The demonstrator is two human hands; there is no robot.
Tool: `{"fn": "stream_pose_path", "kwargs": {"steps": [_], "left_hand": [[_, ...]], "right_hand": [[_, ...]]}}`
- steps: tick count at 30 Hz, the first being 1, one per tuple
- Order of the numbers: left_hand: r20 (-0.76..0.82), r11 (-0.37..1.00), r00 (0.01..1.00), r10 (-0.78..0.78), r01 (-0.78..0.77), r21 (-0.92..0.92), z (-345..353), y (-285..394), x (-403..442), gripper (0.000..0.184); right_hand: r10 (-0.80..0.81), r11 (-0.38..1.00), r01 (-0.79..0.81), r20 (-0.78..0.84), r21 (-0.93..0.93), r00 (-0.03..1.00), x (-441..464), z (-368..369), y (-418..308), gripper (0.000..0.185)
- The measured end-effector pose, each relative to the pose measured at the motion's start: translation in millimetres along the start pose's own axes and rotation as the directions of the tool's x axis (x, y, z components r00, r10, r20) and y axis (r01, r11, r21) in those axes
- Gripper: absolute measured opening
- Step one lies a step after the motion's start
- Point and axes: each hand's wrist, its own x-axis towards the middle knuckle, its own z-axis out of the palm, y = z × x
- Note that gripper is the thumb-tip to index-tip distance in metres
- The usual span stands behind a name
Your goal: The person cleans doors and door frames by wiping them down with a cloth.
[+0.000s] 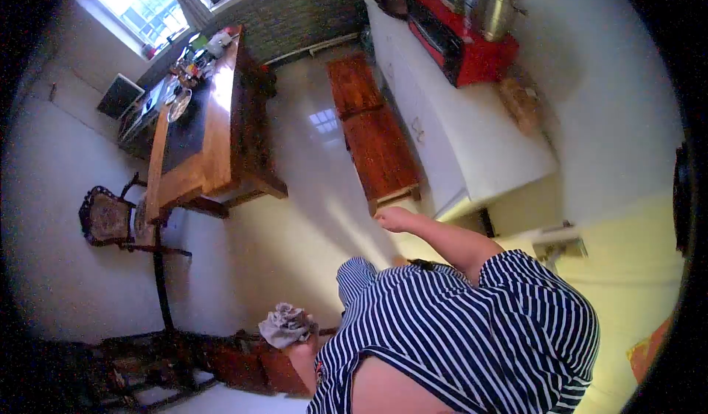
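My left hand (304, 342) is low in the view, left of the striped clothing (442, 325), with its fingers closed on a crumpled grey cloth (285, 325). The cloth bunches up above the hand and hides most of the fingers. Further up and to the right, my right hand (394, 220) hangs in front of the near end of a low reddish-brown wooden bench (380, 152). Its fingers are curled in, and nothing shows in them.
A wooden table (217, 137) with a plate (179, 105) and small items stands at the left, beside a carved chair (107, 216). Along the right runs a white cabinet (472, 133) bearing a red oven (472, 52) and a metal pot (493, 8). Dark furniture (243, 362) lines the bottom left.
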Motion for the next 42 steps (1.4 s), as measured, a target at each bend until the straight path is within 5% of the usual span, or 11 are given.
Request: {"fn": "stream_pose_path", "kwargs": {"steps": [9,14,15,18,20,22,31,34,37,40,42], "left_hand": [[-0.326,0.951,0.904,0.275,-0.205,0.233,-78,70,39,0.044],[0.215,0.989,0.966,-0.142,0.133,0.059,52,85,8,0.038],[0.268,0.844,0.96,0.086,-0.213,0.492,65,102,12,0.036],[0.551,0.911,0.826,0.12,-0.312,0.269,215,27,-64,0.03],[0.201,0.863,0.97,0.135,-0.214,0.456,277,38,88,0.029],[0.434,0.889,0.896,-0.094,-0.121,0.442,318,25,133,0.027],[0.046,0.823,0.986,-0.16,0.107,0.558,413,39,309,0.049],[0.137,0.867,0.99,-0.013,-0.057,0.494,416,59,351,0.053],[0.036,0.929,0.999,0.025,-0.036,0.368,412,90,395,0.05],[-0.099,0.921,0.973,0.207,-0.16,0.356,436,102,425,0.047],[-0.144,0.915,0.97,0.195,-0.127,0.384,415,121,454,0.046]], "right_hand": [[0.186,0.979,-0.172,0.128,-0.11,0.974,-85,32,97,0.033],[0.479,0.865,-0.414,0.224,-0.283,0.849,-215,50,79,0.037],[0.454,0.887,-0.416,0.217,-0.199,0.864,-236,56,68,0.038],[0.397,0.915,-0.401,0.071,0.049,0.915,-301,67,28,0.037],[0.478,0.858,-0.464,-0.012,0.22,0.878,-233,2,2,0.035],[0.515,0.713,-0.433,0.007,0.552,0.857,-228,-44,-40,0.037],[0.303,0.842,0.019,-0.502,0.539,0.81,4,-292,-44,0.041],[0.027,0.755,0.488,-0.764,0.439,0.645,63,-468,-57,0.041],[-0.407,0.91,0.155,-0.898,-0.384,0.169,77,-657,-124,0.043],[-0.577,0.815,-0.137,-0.765,-0.563,-0.286,105,-814,-164,0.048],[-0.568,0.814,-0.109,-0.744,-0.57,-0.352,118,-869,-191,0.044]]}}
